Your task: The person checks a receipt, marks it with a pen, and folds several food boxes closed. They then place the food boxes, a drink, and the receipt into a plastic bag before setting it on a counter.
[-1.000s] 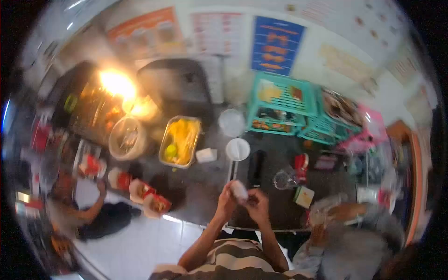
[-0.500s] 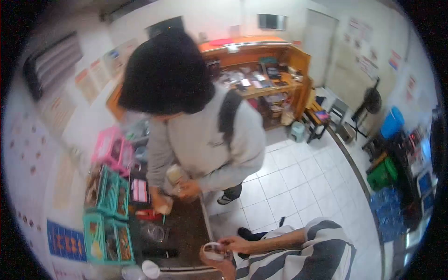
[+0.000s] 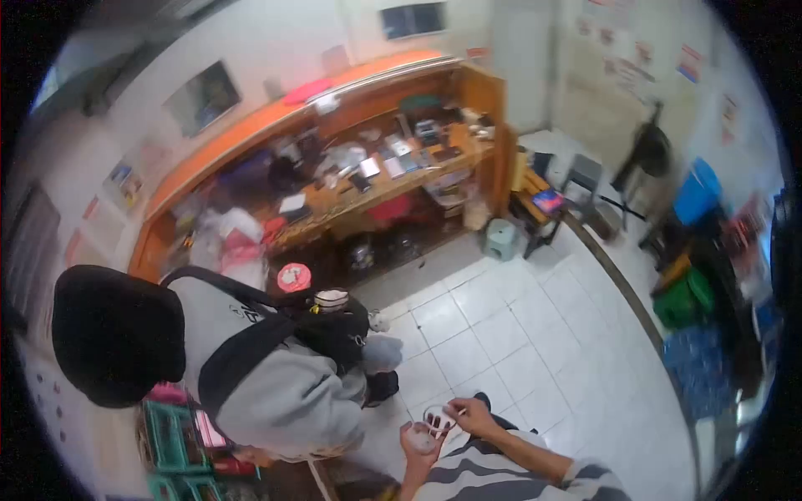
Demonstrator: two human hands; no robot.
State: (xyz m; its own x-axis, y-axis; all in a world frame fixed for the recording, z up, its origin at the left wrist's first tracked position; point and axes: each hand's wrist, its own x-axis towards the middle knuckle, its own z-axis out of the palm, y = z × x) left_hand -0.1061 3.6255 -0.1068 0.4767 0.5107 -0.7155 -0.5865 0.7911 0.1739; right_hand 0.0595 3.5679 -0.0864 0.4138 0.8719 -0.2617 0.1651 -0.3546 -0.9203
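A small white ring-shaped object is in my hands at the lower middle, above the tiled floor; its exact kind is too blurred to make out. My left hand is closed around its lower side, the palm turned up. At the right rim, the fingers of my right hand pinch the same object. Left of my hands stands a co-worker in a grey top with black straps and a dark head covering, whose own hands are mostly hidden.
Green baskets stand on the counter beyond the co-worker. A long wooden workbench cluttered with phones and bags runs along the back wall. A pale stool, a fan, a blue bucket and a green bin stand to the right.
My view has swung left and away from the counter, so more of the workbench shows. The co-worker has turned and bent toward the lower left. Both my hands still hold the ring-shaped object.
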